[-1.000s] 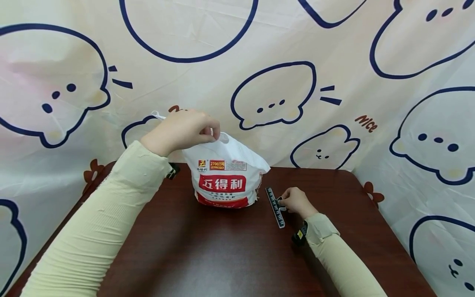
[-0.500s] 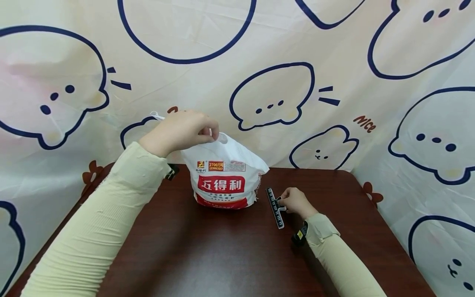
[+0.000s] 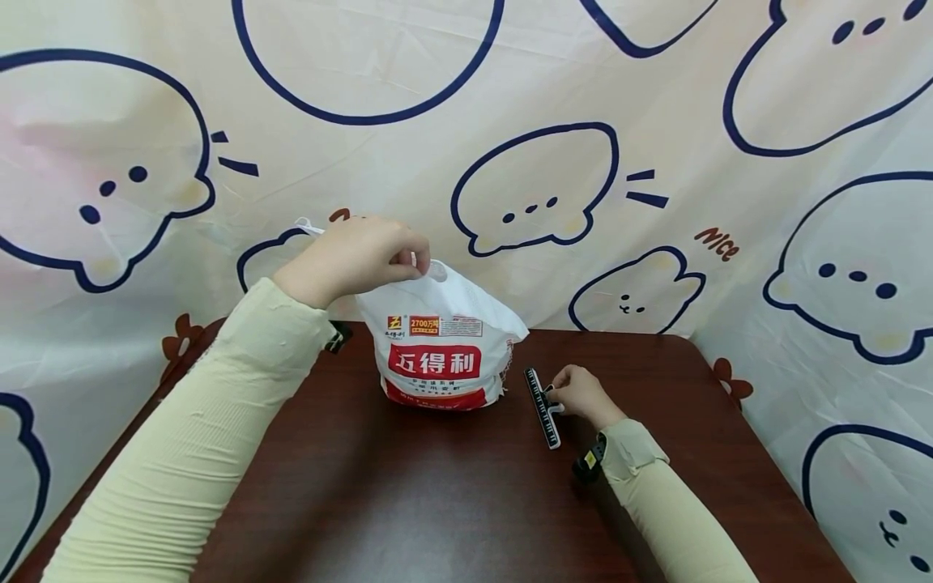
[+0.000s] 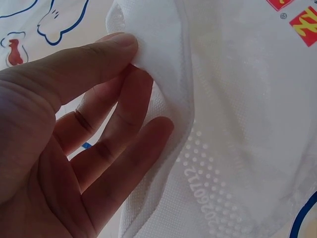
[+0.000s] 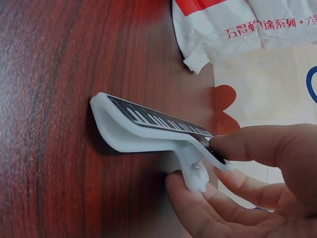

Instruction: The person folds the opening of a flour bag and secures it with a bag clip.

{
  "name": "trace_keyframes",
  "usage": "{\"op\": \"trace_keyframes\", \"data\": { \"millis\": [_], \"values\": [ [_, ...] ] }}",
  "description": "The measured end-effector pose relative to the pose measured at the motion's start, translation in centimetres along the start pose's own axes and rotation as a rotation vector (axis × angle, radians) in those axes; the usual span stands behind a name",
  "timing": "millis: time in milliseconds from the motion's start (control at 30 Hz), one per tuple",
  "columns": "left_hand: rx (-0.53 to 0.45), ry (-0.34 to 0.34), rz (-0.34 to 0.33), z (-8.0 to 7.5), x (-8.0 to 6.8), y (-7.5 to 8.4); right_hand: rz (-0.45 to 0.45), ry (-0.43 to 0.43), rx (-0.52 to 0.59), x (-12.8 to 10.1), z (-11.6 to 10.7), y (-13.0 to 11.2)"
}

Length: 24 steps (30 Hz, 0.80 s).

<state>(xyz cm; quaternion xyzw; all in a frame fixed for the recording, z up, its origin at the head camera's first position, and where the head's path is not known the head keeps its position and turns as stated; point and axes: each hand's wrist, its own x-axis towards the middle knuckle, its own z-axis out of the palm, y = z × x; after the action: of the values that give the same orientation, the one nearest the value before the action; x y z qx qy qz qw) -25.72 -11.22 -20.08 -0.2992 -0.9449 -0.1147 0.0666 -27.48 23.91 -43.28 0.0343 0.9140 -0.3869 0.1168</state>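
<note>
- One white bag, one clip and two hands are showing in the head view. The bag is sitting upright on the dark wooden table, soft and crumpled, carrying a red label with white characters.
- The left hand is pinching the bag's top edge from above, fingers curled round the film. The right hand is grasping the clip, which is lying on the table just right of the bag, long and narrow, black with white marks.
- One bag edge is filling the left wrist view: the bag is thin, white, embossed with small dots. Its folded rim is lying between thumb and fingers of the left hand, pinched.
- One clip is showing in the right wrist view: white plastic, curved, with a black piano-key strip on top. The right hand is gripping its lever end between thumb and fingertips; the far end is resting on the table. The bag is lying well beyond the clip.
</note>
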Motion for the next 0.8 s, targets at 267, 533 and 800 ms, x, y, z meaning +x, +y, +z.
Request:
{"op": "trace_keyframes", "data": {
  "millis": [267, 533, 800],
  "values": [
    [0.006, -0.003, 0.001, 0.02, 0.03, -0.11, 0.043, -0.034, 0.07, -0.09, -0.23, -0.01],
    [-0.005, 0.0, 0.002, 0.07, -0.01, -0.09, 0.081, -0.019, 0.13, -0.19, -0.46, 0.14],
    [-0.001, -0.013, 0.002, -0.01, 0.04, -0.03, 0.116, -0.008, 0.214, -0.12, -0.63, 0.28]
  ]
}}
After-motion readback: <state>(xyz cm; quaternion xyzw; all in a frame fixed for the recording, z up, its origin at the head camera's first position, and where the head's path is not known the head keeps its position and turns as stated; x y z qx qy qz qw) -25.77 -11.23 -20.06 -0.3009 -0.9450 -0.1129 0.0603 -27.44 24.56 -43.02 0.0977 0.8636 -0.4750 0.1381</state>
